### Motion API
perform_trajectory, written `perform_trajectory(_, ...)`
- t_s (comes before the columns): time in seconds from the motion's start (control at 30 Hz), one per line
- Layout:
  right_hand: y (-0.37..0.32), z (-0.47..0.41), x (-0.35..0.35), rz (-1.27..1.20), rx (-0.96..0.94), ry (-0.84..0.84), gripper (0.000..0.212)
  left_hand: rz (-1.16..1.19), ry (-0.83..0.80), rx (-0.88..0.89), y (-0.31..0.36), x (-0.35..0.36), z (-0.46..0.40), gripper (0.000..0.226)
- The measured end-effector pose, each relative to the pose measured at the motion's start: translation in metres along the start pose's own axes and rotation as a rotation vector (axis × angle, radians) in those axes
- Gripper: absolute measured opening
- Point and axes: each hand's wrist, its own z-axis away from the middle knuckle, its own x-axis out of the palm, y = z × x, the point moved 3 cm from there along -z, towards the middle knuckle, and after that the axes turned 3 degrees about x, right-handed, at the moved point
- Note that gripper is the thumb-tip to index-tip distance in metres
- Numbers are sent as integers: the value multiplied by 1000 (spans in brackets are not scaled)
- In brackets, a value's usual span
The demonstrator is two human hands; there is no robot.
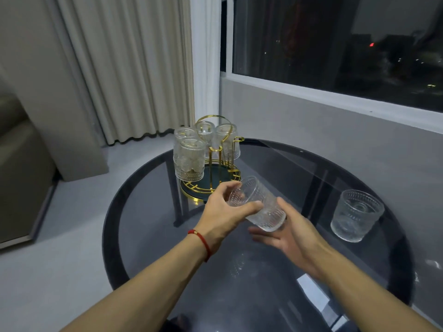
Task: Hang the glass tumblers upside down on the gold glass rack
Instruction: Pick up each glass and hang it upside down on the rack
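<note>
The gold glass rack (pixel 217 154) stands at the far left of the round dark glass table (pixel 263 271), with several tumblers (pixel 190 159) hung upside down on it. A clear patterned tumbler (pixel 260 203) lies tilted in the air just in front of the rack. My left hand (pixel 224 213) grips it around the base end, thumb over its side. My right hand (pixel 291 232) touches its rim end from the right with loose, spread fingers. Another tumbler (pixel 356 215) stands upright on the table at the right.
A wall and a dark window (pixel 335 44) run close behind the table on the right. Pale curtains (pixel 134 68) hang behind the rack. A grey sofa edge (pixel 19 164) is at the far left, on a light floor.
</note>
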Motion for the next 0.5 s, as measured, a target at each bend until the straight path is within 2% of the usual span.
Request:
perform_trajectory(0.13, -5, -6, 6, -219, 29, 1, 39, -98, -63, 28, -7, -6, -9, 82)
perform_trajectory(0.27, -5, -16, 1, -165, -13, 96, 31, -311, -223, 66, -19, -23, -18, 82)
perform_trajectory(0.37, -9, -24, -3, -100, -82, 212, 21, -683, -125, 229, -41, -46, -26, 72)
perform_trajectory(0.43, -14, -28, -6, -68, -122, 270, 30, -945, -105, 332, -55, -52, -28, 67)
perform_trajectory(0.5, -25, -31, -8, -5, -185, 302, 40, -1065, -104, 387, -62, -49, -28, 68)
